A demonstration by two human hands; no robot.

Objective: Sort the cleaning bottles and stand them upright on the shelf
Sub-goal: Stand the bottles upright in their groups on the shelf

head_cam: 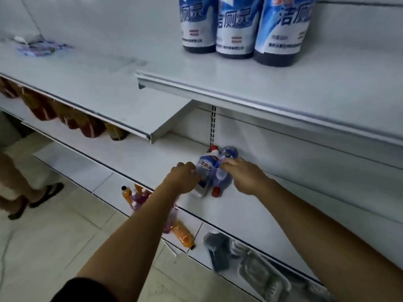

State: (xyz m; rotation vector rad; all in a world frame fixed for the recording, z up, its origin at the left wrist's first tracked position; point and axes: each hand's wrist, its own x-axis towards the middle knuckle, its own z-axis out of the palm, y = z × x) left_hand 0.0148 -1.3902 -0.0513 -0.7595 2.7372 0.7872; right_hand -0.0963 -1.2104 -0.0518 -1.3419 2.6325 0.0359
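- Dim shop aisle: white metal shelving across most of the frame, pale tiled floor (65,232) at lower left.
- Top shelf (272,92), upper right: three big bottles (236,29) with blue and white labels, upright, side by side and touching, tops cut off by the frame edge.
- Left shelf (87,83), upper left: a crumpled purple wrapper (39,47) near the back; brown packets (65,118) in a row beneath.
- Lower shelf (152,158), centre: a tight, blurred cluster of small bottles near the back panel.
- White bottle (204,171) with a blue label, on the cluster's left, leaning, red cap at the far end.
- Purple bottle (220,182) just right of it and touching, red cap toward the shelf's front edge; lying or tipped, not clear which.
- Third bottle (230,151) behind both, only its rounded top visible.
- Left hand (185,178), centre: fingers curled round the white bottle's left side, gripping it.
- Right hand (242,175), just right of centre: fingertips bunched at the top of the cluster, between the white and purple bottles; pinching or merely touching, impossible to tell through the blur.
- On the floor, below centre: loose bottles (135,197), orange and purple, jumbled together.
- Lower right, beneath the lower shelf: a dark bottle (218,249) beside a clear plastic tray (263,277).
- Far left edge: another person's leg (15,182) and a dark sandal (46,192).
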